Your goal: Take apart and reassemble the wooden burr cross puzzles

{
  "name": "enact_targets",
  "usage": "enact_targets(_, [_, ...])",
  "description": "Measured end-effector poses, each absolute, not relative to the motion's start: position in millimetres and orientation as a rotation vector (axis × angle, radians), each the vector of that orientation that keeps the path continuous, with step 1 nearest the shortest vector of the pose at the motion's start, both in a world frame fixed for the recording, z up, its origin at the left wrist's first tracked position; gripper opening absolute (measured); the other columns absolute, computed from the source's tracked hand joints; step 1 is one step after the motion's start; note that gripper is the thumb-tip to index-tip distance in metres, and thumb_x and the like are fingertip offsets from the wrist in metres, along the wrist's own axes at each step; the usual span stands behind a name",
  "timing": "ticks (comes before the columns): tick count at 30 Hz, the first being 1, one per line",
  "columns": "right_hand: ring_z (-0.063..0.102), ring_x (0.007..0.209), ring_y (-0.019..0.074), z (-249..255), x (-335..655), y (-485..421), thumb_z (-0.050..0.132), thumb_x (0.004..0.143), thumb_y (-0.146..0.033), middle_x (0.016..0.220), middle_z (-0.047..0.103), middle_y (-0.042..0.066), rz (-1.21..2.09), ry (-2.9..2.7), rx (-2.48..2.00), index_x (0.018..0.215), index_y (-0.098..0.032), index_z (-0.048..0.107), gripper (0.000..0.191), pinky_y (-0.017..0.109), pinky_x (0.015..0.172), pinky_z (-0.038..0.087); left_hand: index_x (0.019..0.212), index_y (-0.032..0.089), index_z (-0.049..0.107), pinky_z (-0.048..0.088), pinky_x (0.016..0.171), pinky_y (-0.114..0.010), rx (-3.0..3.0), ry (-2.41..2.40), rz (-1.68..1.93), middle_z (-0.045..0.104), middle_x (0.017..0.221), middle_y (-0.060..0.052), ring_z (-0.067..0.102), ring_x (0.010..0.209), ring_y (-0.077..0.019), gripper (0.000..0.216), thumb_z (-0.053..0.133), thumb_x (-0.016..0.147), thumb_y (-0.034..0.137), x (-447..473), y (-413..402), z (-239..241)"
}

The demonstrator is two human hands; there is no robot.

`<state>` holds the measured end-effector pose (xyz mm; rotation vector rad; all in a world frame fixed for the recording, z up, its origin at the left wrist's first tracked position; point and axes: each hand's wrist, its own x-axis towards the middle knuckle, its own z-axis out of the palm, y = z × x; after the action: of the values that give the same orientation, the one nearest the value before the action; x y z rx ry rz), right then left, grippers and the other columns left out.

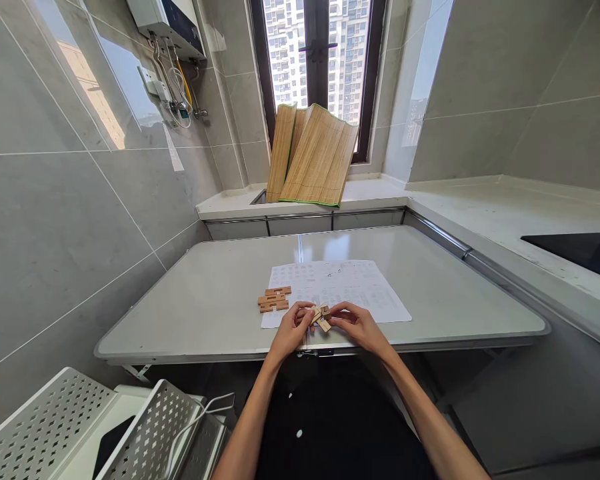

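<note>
Between my two hands, near the table's front edge, is a small cluster of notched wooden puzzle pieces (323,323), light and darker brown, fitted crosswise. My left hand (296,325) grips the cluster's left side with thumb and fingers. From the right, my right hand (356,323) closes its thumb and fingertips on the same cluster. Left of my hands lie several loose brown notched wooden pieces (274,299), side by side, partly on a printed paper sheet (350,287). The sheet, covered in small diagrams, lies flat beneath and beyond my hands.
A white folding table (220,293) spans the space before me. Behind it, a folded bamboo mat (320,157) leans against the window on a ledge. White perforated baskets (155,427) stand low at the left. A white counter (505,207) runs along the right.
</note>
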<state>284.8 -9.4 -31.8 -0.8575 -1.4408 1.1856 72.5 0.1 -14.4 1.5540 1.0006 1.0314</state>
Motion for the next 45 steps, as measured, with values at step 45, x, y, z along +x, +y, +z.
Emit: enact_targets(45, [0.077,0.103,0.0279,-42,283,-7,0.076,0.086,-0.045,0.109,0.079,0.007,1.184,-1.45,-0.875,0.114,-0.025,0.06,0.038,0.045,0.095,0.061,0.121,0.021,0.067,0.054,0.087,-0.035,1.951,1.101,1.053,0.071,0.114,-0.007,0.067,0.102,-0.0249,0.053,0.083,0.076,0.045,83,-9,-6])
